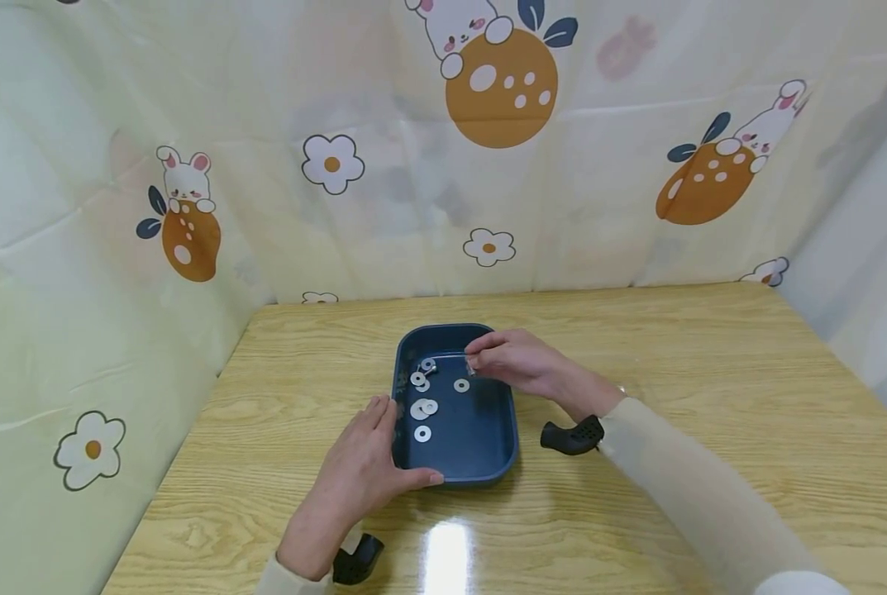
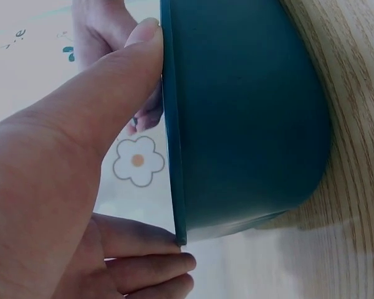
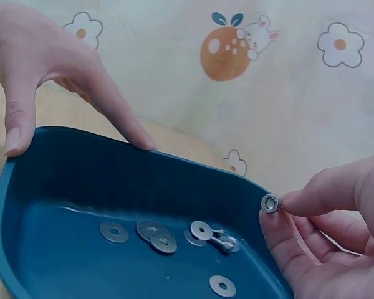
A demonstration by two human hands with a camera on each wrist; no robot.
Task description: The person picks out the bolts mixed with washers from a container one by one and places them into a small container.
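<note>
A dark blue tray (image 1: 458, 454) stands on the table, with several flat washers (image 3: 114, 232) and a small bolt (image 3: 222, 244) inside. My left hand (image 1: 361, 463) spans its near left corner, fingers along the left side and thumb (image 2: 151, 37) on the near rim, all fairly straight. Over the far right part of the tray, my right hand (image 1: 521, 362) pinches a socket-head screw (image 3: 270, 203) between thumb and fingertips. Its round head with the hex recess faces the right wrist camera; most of the shank is hidden by the fingers.
Wood-grain table (image 1: 674, 372) surrounds the tray. A patterned cloth (image 1: 383, 240) with rabbits, fruit and flowers hangs behind and to the left. Black camera mounts (image 1: 573, 435) sit on both wrists.
</note>
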